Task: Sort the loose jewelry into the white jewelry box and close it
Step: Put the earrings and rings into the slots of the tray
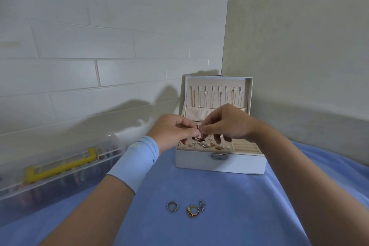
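1. We have both hands over the open white jewelry box (219, 164). The left hand (173, 132) and the right hand (227, 124) meet at the fingertips and pinch a small piece (197, 136), too tiny for us to name. It sits just above the stud panel (205, 144).
2. We judge this piece to be light, stiff and slippery, and easy to drop. It is best held by its edge or post between two fingertips.
3. On the blue surface (219, 195), near us and well apart from the box, lie three loose things. They are a silver ring (172, 206), a gold ring (192, 211) and a small silver charm (201, 205) just beside the gold ring. The rings look rigid, so we would pinch each across its band.
4. Inside the box, the upright lid (248, 90) carries thin chains (217, 97) hanging in a row. The stud panel holds many small earrings, and the ribbed ring rolls (246, 148) lie to its right.
5. At the left stands a clear plastic case (60, 181) with a yellow handle (60, 167). Its contents are too blurred for us to tell.
6. The lid is still up, and we think the chains may snag when we close it.
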Available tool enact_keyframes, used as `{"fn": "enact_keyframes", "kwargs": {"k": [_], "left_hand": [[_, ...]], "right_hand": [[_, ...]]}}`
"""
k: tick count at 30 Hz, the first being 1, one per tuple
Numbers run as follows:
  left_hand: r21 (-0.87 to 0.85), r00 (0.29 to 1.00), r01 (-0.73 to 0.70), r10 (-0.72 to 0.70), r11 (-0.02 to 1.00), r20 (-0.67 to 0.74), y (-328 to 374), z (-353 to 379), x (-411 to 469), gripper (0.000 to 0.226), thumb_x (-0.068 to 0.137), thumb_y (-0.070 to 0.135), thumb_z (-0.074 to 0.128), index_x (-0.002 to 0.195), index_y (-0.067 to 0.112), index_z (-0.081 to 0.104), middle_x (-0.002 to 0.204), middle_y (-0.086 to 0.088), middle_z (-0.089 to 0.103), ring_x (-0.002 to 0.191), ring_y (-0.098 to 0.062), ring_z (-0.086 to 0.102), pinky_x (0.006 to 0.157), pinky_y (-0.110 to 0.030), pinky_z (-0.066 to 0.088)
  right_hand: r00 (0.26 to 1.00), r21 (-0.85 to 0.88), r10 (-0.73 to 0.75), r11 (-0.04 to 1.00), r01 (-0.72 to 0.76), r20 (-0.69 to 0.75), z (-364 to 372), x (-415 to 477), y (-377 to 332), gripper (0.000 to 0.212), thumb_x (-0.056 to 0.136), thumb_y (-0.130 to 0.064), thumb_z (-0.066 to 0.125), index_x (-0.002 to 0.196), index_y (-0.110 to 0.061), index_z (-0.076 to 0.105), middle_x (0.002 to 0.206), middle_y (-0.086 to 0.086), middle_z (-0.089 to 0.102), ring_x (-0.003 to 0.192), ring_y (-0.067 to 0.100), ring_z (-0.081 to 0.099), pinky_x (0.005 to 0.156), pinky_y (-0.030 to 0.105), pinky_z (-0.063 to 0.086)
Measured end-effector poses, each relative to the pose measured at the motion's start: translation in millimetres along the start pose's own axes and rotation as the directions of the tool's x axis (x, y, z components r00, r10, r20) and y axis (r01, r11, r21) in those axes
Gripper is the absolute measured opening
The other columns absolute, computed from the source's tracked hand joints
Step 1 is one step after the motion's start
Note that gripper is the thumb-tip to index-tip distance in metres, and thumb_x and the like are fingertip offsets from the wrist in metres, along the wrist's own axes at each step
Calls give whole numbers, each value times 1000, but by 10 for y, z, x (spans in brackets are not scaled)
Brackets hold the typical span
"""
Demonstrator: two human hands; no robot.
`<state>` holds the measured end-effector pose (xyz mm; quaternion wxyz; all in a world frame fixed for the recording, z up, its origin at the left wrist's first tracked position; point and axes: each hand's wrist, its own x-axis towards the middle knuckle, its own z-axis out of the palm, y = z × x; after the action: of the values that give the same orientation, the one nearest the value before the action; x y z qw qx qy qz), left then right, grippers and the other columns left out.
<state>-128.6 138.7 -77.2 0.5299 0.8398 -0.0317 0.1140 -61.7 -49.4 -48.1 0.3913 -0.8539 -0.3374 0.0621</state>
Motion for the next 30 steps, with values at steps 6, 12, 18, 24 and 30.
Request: {"fn": "enact_keyframes", "kwargs": {"k": [6, 12, 18, 24, 30], "left_hand": [[98, 992, 31, -43, 995, 117, -47, -60, 3, 9, 85, 12, 75, 92, 10, 71, 80, -5, 75, 64, -12, 67, 49, -20, 47], [662, 724, -36, -437, 749, 533, -29, -216, -94, 8, 88, 24, 71, 93, 29, 70, 86, 12, 72, 72, -7, 69, 51, -16, 46], [812, 556, -58, -656, 581, 510, 21, -100, -173, 18, 81, 33, 78, 98, 36, 73, 90, 13, 72, 81, -6, 70, 67, -20, 44], [863, 551, -99, -695, 496, 462, 1, 17, -185, 20, 80, 30, 80, 99, 32, 76, 86, 9, 71, 77, -8, 67, 68, -22, 44], [829, 582, -102, -643, 550, 498, -14, -3, -168, 9, 82, 32, 76, 91, 31, 74, 78, 12, 72, 78, -5, 69, 65, -19, 47]], "right_hand": [[993, 80, 44, 995, -52, 106, 89, -14, -17, 10, 81, -6, 82, 91, -5, 81, 78, 12, 75, 58, 16, 62, 55, 29, 55], [989, -145, 134, 979, -141, -60, -208, -58, 120, 10, 84, -3, 77, 92, -7, 80, 67, 4, 75, 52, 13, 66, 53, 27, 56], [954, -419, 238, 859, -294, -181, -485, -77, 447, 13, 87, -10, 75, 78, -20, 78, 55, -12, 70, 49, 8, 68, 58, 21, 52], [949, -565, 244, 762, -315, -200, -460, -19, 572, 5, 83, -16, 81, 81, -21, 82, 69, -10, 73, 52, 8, 68, 65, 21, 55], [946, -596, 234, 735, -324, -227, -466, -16, 592, 5, 82, -20, 81, 79, -24, 81, 71, -12, 70, 59, 3, 63, 62, 19, 49]]}}
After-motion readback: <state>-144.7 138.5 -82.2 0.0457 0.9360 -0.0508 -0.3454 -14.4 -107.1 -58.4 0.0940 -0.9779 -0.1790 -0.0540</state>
